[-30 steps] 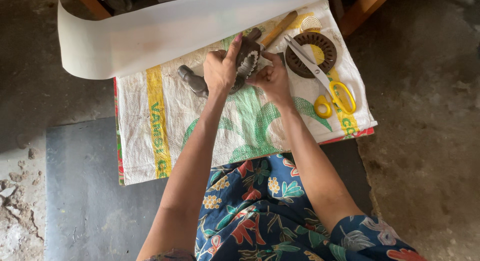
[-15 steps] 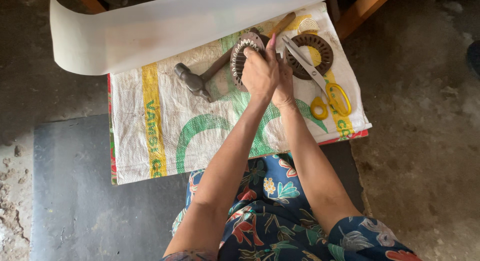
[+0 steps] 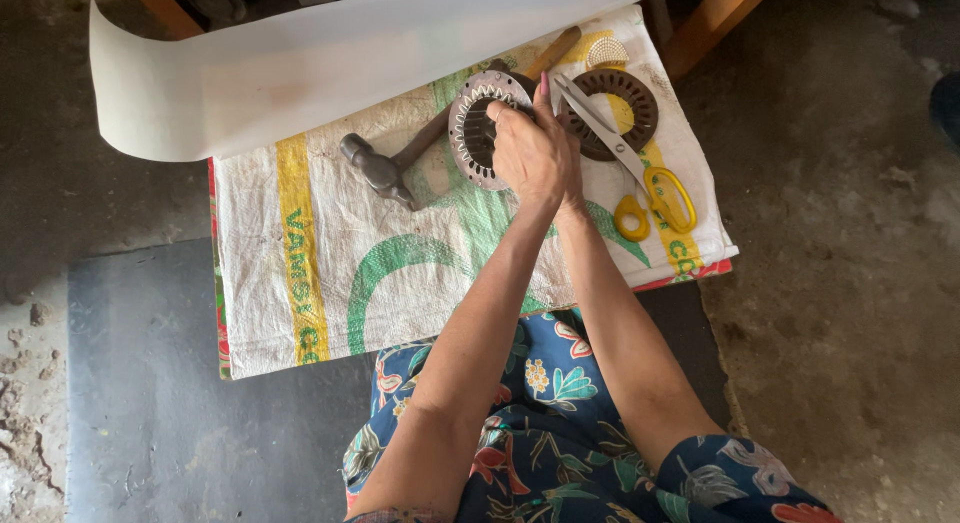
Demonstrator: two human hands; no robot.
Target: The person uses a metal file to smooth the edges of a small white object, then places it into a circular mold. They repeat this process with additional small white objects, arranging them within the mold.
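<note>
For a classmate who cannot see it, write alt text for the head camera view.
Seen from above, a person's two hands hold a slotted metal ring upright over a woven sack. Around it lie a hammer, a dark ring, yellow-handled scissors and a curling white sheet.

Rough grey concrete floor (image 3: 860, 313), dark mat (image 3: 150, 403), wooden furniture legs (image 3: 715, 23)

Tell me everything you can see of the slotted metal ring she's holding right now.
The slotted metal ring is a grey, dull steel-looking ring with narrow teeth and slots all round its inner edge and a dark open centre. It stands tilted up on edge on the woven sack, its open face turned left. The left hand covers its right side, fingers wrapped over the rim; the right hand is mostly hidden behind the left. The hammer handle runs up close by it; whether they touch is unclear.
</note>
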